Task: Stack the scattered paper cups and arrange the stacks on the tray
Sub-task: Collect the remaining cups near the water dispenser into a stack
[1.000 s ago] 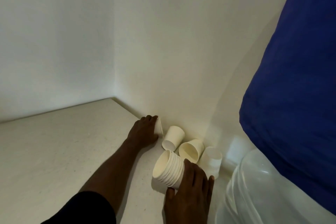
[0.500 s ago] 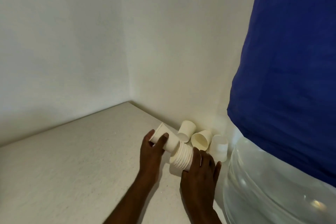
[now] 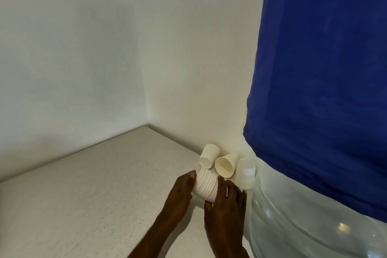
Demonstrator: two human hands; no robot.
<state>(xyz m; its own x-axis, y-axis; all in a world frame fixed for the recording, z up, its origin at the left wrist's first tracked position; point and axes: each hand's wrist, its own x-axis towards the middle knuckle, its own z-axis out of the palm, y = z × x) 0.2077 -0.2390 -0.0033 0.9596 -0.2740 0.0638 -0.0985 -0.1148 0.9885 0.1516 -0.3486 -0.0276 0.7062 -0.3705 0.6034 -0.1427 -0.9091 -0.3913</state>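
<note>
Gripping the stack of paper cups (image 3: 204,187) at both ends, the person holds it on its side low over the desk (image 3: 83,199), near the water jug (image 3: 293,226) and to the jug's left. The left hand (image 3: 181,191) curls round the wide rim end with its thumb on top. The right hand (image 3: 227,209) wraps the narrow base end, fingers closed over it. Whether the stack touches the desk I cannot tell.

The main risk, as I judge it, is the squeeze. Thin paper walls buckle easily, and pressing the ends together hard could jam the cups crooked or crease a rim. Too light a grip carries the opposite danger, since a sideways stack can slide apart and shed its outer cup once tilted.

Three loose cups lie between the stack and the jug, against the wall (image 3: 188,69). The far cup (image 3: 209,156) is farthest from the jug, the middle cup (image 3: 225,165) shows its open mouth, and the pale cup (image 3: 245,174) sits right against the jug. They are round and appear to touch, so pulling one out may set the others rolling along the desk. The right hand works just beside the jug, under its blue cover (image 3: 314,69), and a knock there could topple the pale cup. No tray shows, so a carry probably lies ahead.
</note>
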